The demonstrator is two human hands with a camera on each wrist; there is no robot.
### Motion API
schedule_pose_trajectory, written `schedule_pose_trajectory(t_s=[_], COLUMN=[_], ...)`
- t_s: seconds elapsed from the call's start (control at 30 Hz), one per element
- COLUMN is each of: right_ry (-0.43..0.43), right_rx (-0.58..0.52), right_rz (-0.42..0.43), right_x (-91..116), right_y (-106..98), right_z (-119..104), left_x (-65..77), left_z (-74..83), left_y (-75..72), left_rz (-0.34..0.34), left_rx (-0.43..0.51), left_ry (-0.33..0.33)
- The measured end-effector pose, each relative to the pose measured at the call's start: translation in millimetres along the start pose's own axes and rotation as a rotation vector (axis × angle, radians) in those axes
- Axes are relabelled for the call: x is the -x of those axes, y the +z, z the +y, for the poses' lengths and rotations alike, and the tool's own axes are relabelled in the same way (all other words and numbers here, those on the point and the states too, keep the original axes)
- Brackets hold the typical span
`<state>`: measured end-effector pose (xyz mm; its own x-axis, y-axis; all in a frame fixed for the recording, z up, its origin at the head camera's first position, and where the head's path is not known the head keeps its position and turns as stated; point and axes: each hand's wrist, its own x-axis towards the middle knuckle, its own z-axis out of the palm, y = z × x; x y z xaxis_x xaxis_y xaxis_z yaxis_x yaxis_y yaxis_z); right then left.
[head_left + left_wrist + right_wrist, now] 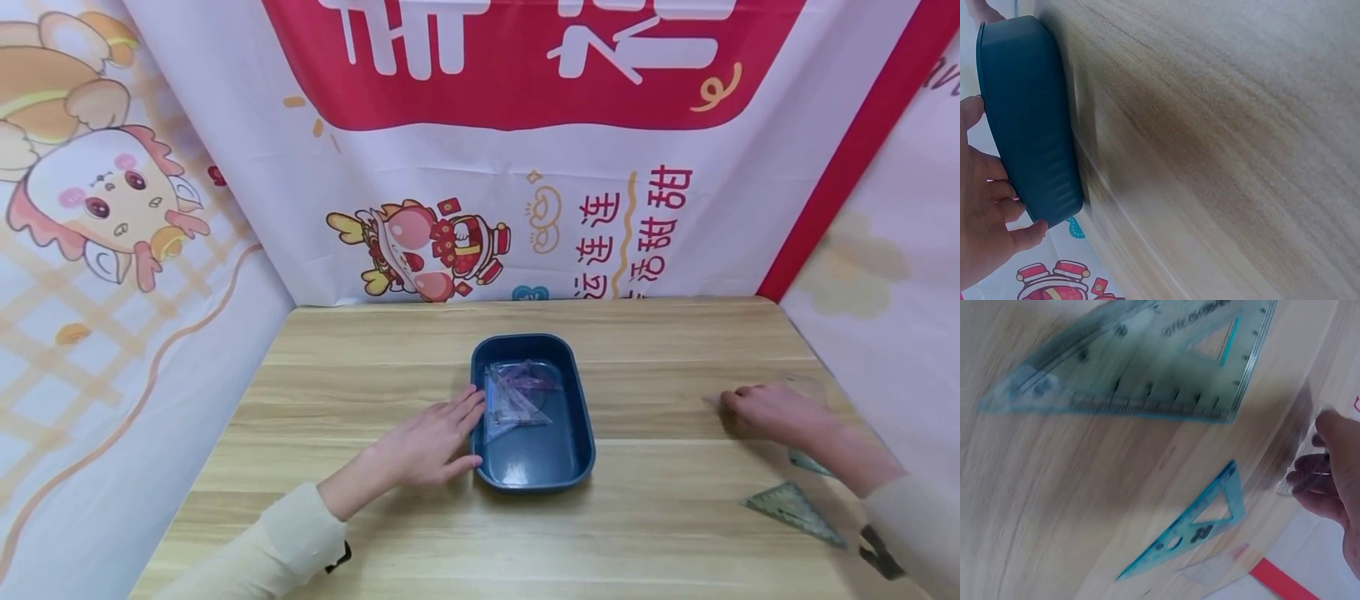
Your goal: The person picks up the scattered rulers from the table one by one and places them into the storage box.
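Note:
My left hand (pixel 431 437) rests its spread fingers and thumb against the left side of a dark blue rectangular box (pixel 536 481), also seen from the side as a blue wall (pixel 1029 119) in the left wrist view. Inside the box lie several clear and purple-tinted set squares (pixel 517 400), overlapping on its left side. Over at the right, my right hand (pixel 772 412) pinches a clear set square (pixel 1297 462) near the tabletop; the fingers hide much of its outline. Nearer the front lies a greenish set square (pixel 797 511), and the forearm partly covers a smaller blue set square (pixel 1194 528).
Another clear plastic piece (pixel 806 386) lies beyond the right wrist, near the edge of the wood-grain table (pixel 360 350). Printed cloth (pixel 465 167) hangs behind the table and along both sides.

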<state>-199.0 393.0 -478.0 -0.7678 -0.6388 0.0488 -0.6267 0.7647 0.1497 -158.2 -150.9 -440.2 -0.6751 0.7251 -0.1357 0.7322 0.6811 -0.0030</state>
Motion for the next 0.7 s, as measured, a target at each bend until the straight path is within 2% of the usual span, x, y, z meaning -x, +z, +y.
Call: schedule_pose_trajectory(t_s=[0.1,0.27,0.33,0.43,0.5,0.7], right_ry=[0.03,0.038,0.085,0.191,0.272,0.442], right_rx=[0.02,0.151,0.131,-0.013,-0.146,-0.487], right_rz=[-0.001,0.015,0.026,0.067,0.088,0.031], right_x=[-4.2,-7.0,-7.0,-9.6,-14.0,-27.5], right_y=[-4.3,-12.6,-16.6,-25.5,-32.7,-55.0], right_z=[-4.3,-6.5,-6.5,-7.8,-9.6,-20.2], left_x=[0.2,-0.1,-0.4,-0.1,0.2,1.0], left_z=[-0.5,-1.1,-0.8,-0.1,0.1,0.1], left_y=[0.1,0.8,1.1,0.9,-0.1,-0.8], left_rz=[0.003,0.008,0.004,-0.002,-0.003,-0.001], left_rx=[-0.006,0.003,0.009,0.009,0.009,0.005], left_ry=[0.002,0.009,0.009,0.012,0.01,0.004])
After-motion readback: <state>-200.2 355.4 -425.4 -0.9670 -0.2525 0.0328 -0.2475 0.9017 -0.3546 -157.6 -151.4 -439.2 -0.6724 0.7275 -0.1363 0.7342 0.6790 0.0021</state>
